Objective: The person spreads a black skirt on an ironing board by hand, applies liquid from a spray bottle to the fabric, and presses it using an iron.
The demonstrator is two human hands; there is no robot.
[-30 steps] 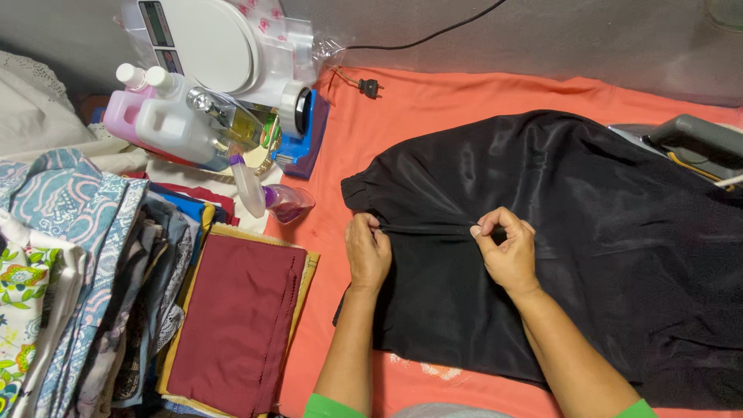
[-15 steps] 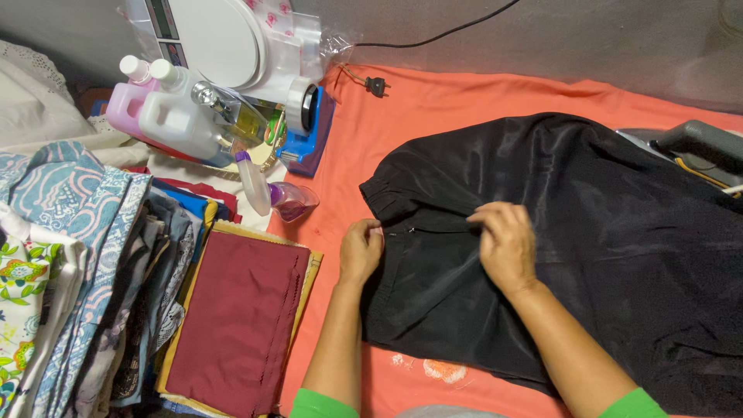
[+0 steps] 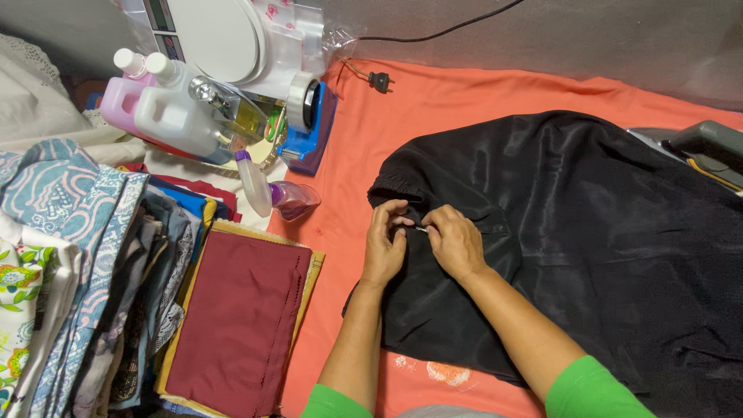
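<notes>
A black shiny garment (image 3: 588, 232) lies spread on an orange cloth (image 3: 433, 108). My left hand (image 3: 385, 241) pinches the garment's upper left edge. My right hand (image 3: 455, 240) sits right beside it, fingertips meeting the left hand's at a small silvery piece, maybe a zipper pull or pin (image 3: 422, 228). Both hands grip the fabric there. Green sleeves show at my upper arms.
Folded fabrics (image 3: 85, 263) are stacked at left, a maroon piece (image 3: 240, 317) on top nearby. Plastic bottles (image 3: 170, 116), a small spray bottle (image 3: 267, 193), a blue tape dispenser (image 3: 309, 116), a white scale (image 3: 224, 39) and a plug (image 3: 379, 79) lie behind. A grey tool (image 3: 708, 147) sits at right.
My hands have come together, the right moving left toward the left hand. The garment's left edge has bunched up between them.
</notes>
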